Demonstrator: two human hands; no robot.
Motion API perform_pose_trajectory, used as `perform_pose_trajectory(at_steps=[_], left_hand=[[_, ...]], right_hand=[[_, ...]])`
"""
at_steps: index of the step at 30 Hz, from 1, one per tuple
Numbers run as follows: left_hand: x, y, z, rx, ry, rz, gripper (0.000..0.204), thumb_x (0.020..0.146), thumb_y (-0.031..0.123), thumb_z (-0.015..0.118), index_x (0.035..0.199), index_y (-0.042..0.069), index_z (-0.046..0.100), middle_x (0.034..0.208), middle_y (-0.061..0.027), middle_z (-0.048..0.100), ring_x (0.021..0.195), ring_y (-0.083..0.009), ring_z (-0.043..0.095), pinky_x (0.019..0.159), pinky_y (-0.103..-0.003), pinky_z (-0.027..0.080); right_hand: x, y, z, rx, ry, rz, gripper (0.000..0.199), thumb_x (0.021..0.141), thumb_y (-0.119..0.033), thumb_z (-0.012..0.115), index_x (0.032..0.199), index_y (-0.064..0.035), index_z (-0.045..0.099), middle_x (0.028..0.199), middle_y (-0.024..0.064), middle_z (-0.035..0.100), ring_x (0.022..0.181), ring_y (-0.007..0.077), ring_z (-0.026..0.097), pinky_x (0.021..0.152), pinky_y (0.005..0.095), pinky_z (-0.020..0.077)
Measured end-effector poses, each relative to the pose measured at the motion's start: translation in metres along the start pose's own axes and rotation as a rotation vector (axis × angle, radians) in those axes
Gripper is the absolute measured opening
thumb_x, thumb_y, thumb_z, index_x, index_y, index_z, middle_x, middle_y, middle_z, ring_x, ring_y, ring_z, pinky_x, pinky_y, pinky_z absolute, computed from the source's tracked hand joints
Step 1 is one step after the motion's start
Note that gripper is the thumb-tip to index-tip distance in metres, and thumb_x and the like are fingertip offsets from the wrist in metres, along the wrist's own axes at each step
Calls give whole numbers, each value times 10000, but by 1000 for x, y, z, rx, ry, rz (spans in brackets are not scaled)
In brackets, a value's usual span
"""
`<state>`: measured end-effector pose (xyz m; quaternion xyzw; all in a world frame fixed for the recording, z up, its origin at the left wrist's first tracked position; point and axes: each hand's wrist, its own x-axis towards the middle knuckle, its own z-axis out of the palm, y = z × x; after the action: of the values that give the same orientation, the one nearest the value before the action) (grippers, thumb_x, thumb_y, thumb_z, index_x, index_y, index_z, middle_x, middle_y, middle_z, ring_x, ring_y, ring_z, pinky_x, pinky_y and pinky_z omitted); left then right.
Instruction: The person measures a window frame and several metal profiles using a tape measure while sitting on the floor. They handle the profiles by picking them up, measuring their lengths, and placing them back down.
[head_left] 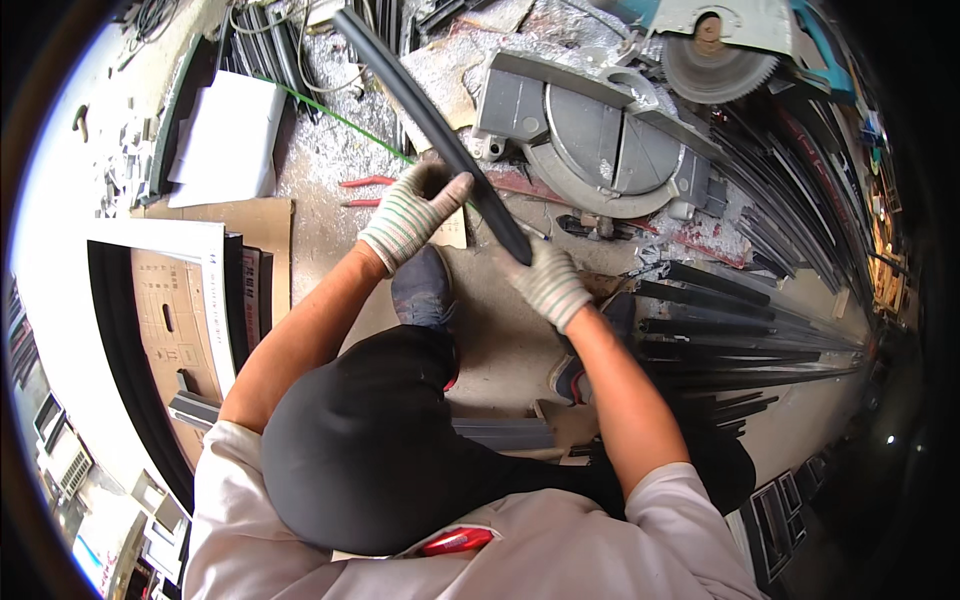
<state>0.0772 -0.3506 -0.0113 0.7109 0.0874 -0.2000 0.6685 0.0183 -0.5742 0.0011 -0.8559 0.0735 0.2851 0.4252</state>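
Note:
A long black profile bar (430, 125) slants across the space before me, its far end at the upper left and its near end close to my knees. My left hand (408, 215), in a striped knit glove, grips the bar's left side partway along, thumb against its edge; the other fingers are partly hidden. At the near end, my gloved right hand (550, 285) is closed round the bar, its fingers slightly blurred. A thin green strip (345, 125) runs on the floor toward my left hand and passes behind the bar. Red-handled pliers (365, 192) lie beside that hand.
Ahead stands a mitre saw's grey round base (605, 150), with its toothed blade (718, 70) raised at the upper right. Dark profile lengths (715, 310) are stacked at right. White paper sheets (228, 140) and a cardboard box (170, 320) lie at left. Metal shavings litter the floor.

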Motion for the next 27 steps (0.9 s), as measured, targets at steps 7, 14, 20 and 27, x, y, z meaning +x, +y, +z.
perform_pose_trajectory(at_steps=[7, 14, 20, 27], left_hand=[[2, -26, -14, -605, 55, -287, 265, 985, 302, 685, 1030, 52, 612, 905, -69, 681, 796, -187, 674, 767, -348, 581], [10, -68, -42, -847, 315, -222, 282, 974, 348, 688, 1033, 91, 588, 818, -24, 606, 693, -166, 611, 721, -382, 591], [10, -67, -54, -904, 442, -200, 334, 973, 382, 678, 1029, 63, 597, 807, -15, 602, 683, -156, 605, 699, -362, 590], [11, -70, -56, -906, 513, -206, 381, 970, 427, 664, 1047, 61, 591, 816, -16, 593, 697, -152, 603, 716, -366, 609]], right_hand=[[1, 32, 29, 84, 9, -64, 688, 967, -707, 434, 1187, -78, 608, 1058, 169, 702, 1024, 322, 662, 946, 439, 523], [-54, 146, 11, -808, 214, 124, 803, 814, -448, 748, 1416, -11, 446, 1351, 279, 499, 1219, 439, 504, 1046, 519, 428], [-47, 167, 17, -947, 87, 232, 796, 788, -347, 790, 1425, -49, 417, 1341, 217, 508, 1214, 399, 518, 990, 521, 465], [-46, 158, 2, -730, 17, 128, 638, 803, -239, 729, 1340, -20, 464, 1228, 254, 543, 1152, 433, 544, 991, 500, 476]])
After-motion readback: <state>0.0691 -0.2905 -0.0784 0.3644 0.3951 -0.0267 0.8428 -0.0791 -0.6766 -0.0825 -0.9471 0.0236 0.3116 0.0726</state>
